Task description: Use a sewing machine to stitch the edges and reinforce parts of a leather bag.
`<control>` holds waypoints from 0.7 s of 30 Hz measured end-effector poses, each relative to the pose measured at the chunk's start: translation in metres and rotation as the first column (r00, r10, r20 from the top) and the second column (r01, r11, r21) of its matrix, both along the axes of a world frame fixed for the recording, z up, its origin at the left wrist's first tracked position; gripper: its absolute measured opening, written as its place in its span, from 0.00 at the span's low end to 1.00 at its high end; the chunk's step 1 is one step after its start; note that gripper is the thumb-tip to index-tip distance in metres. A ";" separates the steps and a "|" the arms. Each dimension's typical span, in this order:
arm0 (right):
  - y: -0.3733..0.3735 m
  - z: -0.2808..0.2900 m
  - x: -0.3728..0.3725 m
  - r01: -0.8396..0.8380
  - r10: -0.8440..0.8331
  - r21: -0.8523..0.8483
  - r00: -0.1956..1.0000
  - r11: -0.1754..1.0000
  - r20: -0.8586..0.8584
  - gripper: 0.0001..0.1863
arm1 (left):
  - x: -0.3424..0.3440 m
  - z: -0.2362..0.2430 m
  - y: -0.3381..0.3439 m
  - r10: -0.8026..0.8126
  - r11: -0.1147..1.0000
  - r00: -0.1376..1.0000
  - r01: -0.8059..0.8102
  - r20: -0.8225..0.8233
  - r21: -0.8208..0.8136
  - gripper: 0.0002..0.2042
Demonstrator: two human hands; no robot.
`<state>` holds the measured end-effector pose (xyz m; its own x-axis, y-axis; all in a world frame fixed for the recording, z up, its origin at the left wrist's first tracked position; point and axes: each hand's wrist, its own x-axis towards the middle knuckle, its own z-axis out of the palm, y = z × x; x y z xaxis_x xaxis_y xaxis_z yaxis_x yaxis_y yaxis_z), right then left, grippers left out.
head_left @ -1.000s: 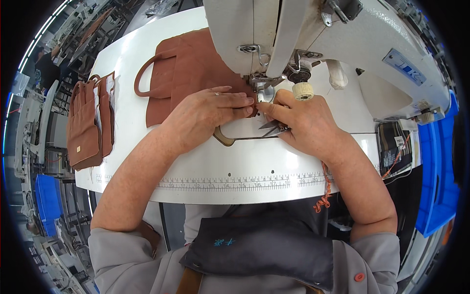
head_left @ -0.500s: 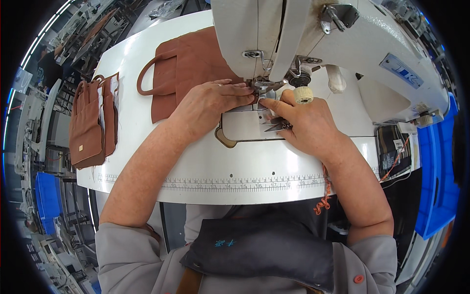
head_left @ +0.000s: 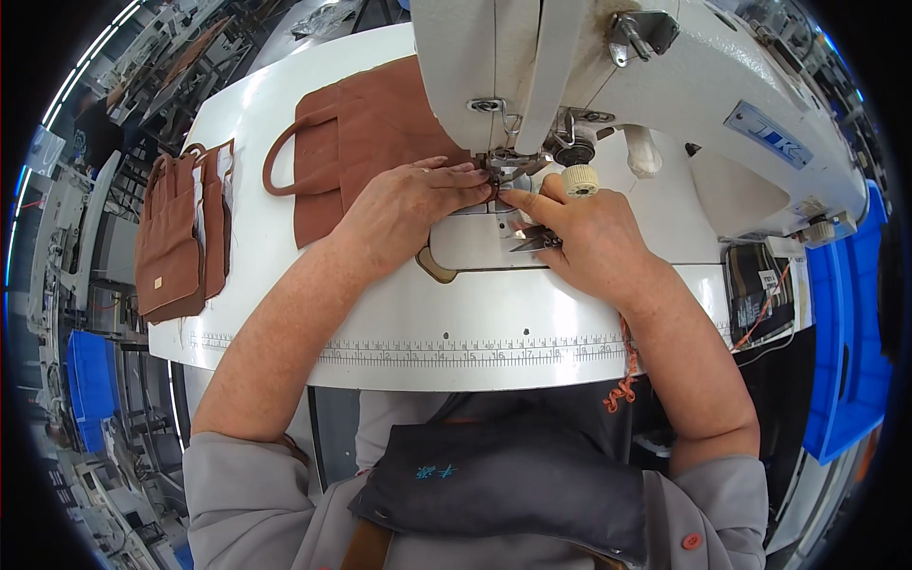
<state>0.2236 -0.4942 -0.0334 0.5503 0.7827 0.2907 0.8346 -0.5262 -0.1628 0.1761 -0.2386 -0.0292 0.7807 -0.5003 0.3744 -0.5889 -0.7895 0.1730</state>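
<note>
A brown bag panel (head_left: pixel 366 119) with a looped handle (head_left: pixel 277 157) lies on the white sewing table, its right edge under the sewing machine's presser foot (head_left: pixel 494 169). My left hand (head_left: pixel 404 204) rests flat on the panel, fingers stretched toward the foot. Just right of the needle area, my right hand (head_left: pixel 594 233) reaches its index finger to the edge of the brown material. Small metal thread snips (head_left: pixel 538 239) are tucked in that hand, blades pointing left, with an orange cord (head_left: pixel 625 366) hanging below the wrist. The needle tip is hard to make out among the metal parts.
The white machine head (head_left: pixel 665 85) overhangs the work, with a cream knob (head_left: pixel 580 180) near my right hand. Stacked brown bag pieces (head_left: pixel 180 233) lie at the table's left. A ruler strip (head_left: pixel 475 355) runs along the front edge; a blue bin (head_left: pixel 845 323) stands at right.
The view has shifted slightly. The bag panel's near left corner sits a little closer to me. Both hands keep nearly the same places beside the presser foot.
</note>
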 end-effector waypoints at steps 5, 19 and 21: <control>0.001 0.004 -0.002 0.024 -0.025 -0.008 0.999 1.000 -0.042 0.30 | -0.005 -0.002 -0.005 0.027 0.999 0.999 -0.028 0.033 0.031 0.24; 0.001 0.003 0.000 0.009 -0.010 -0.007 1.000 1.000 -0.026 0.35 | -0.016 -0.006 -0.018 0.103 0.983 0.995 -0.105 0.017 0.148 0.24; 0.001 0.005 -0.001 -0.005 0.005 0.011 1.000 1.000 -0.027 0.36 | -0.020 -0.005 -0.022 0.120 0.974 0.992 -0.123 0.027 0.191 0.26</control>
<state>0.2230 -0.4937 -0.0285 0.5543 0.7824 0.2839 0.8323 -0.5203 -0.1912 0.1566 -0.2610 -0.0341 0.8349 -0.4661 0.2927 -0.4883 -0.8727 0.0030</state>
